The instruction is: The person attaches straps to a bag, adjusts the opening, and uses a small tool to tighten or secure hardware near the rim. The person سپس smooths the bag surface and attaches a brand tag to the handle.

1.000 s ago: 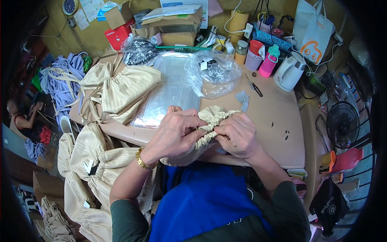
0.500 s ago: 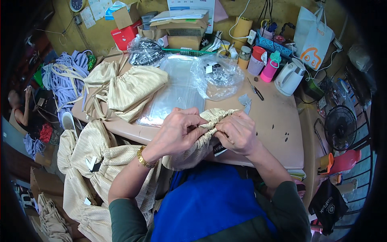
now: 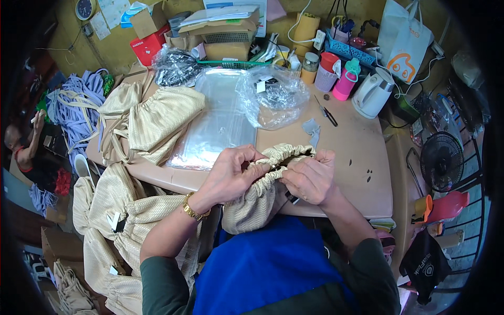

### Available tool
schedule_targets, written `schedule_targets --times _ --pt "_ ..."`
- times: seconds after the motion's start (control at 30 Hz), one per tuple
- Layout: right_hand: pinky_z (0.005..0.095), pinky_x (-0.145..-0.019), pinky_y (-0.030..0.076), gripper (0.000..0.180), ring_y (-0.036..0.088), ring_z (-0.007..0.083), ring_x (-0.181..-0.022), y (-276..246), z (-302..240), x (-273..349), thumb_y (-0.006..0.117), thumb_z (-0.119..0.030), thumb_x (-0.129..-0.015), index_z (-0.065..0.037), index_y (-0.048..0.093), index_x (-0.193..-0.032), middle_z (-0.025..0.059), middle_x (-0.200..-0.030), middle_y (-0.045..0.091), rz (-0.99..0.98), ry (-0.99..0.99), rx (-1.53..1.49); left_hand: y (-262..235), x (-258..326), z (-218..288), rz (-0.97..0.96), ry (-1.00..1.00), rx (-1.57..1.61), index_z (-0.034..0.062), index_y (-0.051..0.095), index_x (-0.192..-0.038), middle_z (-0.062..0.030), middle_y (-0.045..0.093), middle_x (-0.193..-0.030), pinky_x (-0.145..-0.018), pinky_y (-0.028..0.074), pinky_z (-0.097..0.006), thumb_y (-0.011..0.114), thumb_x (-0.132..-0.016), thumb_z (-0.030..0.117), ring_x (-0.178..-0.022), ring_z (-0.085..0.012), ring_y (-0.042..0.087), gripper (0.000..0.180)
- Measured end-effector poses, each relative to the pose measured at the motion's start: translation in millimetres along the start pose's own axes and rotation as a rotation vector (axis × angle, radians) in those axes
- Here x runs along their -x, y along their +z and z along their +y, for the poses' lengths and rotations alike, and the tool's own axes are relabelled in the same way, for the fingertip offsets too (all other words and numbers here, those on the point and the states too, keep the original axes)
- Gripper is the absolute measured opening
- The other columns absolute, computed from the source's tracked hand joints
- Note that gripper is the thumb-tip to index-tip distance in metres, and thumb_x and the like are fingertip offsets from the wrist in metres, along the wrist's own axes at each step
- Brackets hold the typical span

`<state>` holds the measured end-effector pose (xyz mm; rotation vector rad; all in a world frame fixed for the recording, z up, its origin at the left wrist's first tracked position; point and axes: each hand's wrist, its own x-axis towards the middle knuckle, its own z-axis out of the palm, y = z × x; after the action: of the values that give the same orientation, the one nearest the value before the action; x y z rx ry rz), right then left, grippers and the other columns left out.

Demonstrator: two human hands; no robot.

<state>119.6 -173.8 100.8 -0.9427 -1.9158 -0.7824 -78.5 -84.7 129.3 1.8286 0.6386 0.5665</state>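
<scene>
A cream woven drawstring bag (image 3: 247, 211) hangs at the table's front edge, its gathered mouth uppermost and slightly parted. On the left side of that ruffled rim, my left hand (image 3: 234, 173) pinches the fabric between thumb and fingers. My right hand (image 3: 311, 176) grips the opposite side of the rim, fingers curled. Between the hands a dark gap shows inside the mouth. A black-and-white tag (image 3: 292, 198) peeks out below my right hand, partly covered.
More cream bags (image 3: 163, 123) lie on the table's left, and others (image 3: 113, 210) are piled beside my left arm. Clear plastic sleeves (image 3: 218, 121) and a crumpled plastic bag (image 3: 273, 100) lie ahead. Scissors (image 3: 328, 113) and a white kettle (image 3: 374, 94) are at right. A person (image 3: 31, 152) sits far left.
The bag's mouth has parted a little between my hands, and its body hangs slightly lower. Both hands keep hold of the rim. The view has shifted a little.
</scene>
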Motion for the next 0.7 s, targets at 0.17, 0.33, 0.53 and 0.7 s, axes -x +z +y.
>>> schedule_targets --times 0.17,0.33,0.53,0.7 --pt "0.0324 -0.068 0.037 0.018 0.057 0.0102 -0.062 2 6 1 0.075 -0.015 -0.068 -0.013 0.063 -0.08 -0.0023 -0.078 0.062 -0.041 0.061 -0.045 0 -3 2 -0.017 0.231 -0.246 -0.005 0.07 -0.095 -0.0023 0.052 -0.075 -0.054 0.037 -0.024 0.069 -0.089 0.008 -0.062 -0.0051 0.046 0.015" --pt "0.0397 -0.076 0.044 0.026 0.06 0.0149 -0.068 -2 9 -14 0.081 -0.024 -0.068 -0.009 0.061 -0.076 0.002 -0.091 0.063 -0.145 0.206 0.046 -6 -2 -1 -0.052 0.257 -0.279 -0.0028 0.07 -0.1 -0.0085 0.053 -0.078 -0.057 0.042 -0.029 0.072 -0.085 0.01 -0.062 -0.0152 0.051 0.02" --pt "0.0364 -0.072 0.046 0.046 0.055 0.0239 -0.074 -36 72 -16 0.087 -0.037 -0.066 -0.005 0.053 -0.068 0.0062 -0.089 0.059 -0.671 0.357 -0.519 -44 19 27 -0.202 0.433 -0.89 0.0049 0.062 -0.092 -0.0093 0.049 -0.09 -0.082 0.039 -0.039 0.077 -0.071 0.024 -0.092 -0.026 0.054 0.032" --pt "0.0291 -0.072 0.041 0.052 0.051 0.0178 -0.08 -24 98 -54 0.089 -0.038 -0.064 -0.005 0.052 -0.08 0.0045 -0.085 0.055 -0.764 0.699 -0.617 -88 -8 31 -0.103 0.561 -0.801 0.0021 0.056 -0.072 -0.0116 0.049 -0.09 -0.076 0.039 -0.037 0.068 -0.056 0.029 -0.087 -0.0271 0.051 0.033"
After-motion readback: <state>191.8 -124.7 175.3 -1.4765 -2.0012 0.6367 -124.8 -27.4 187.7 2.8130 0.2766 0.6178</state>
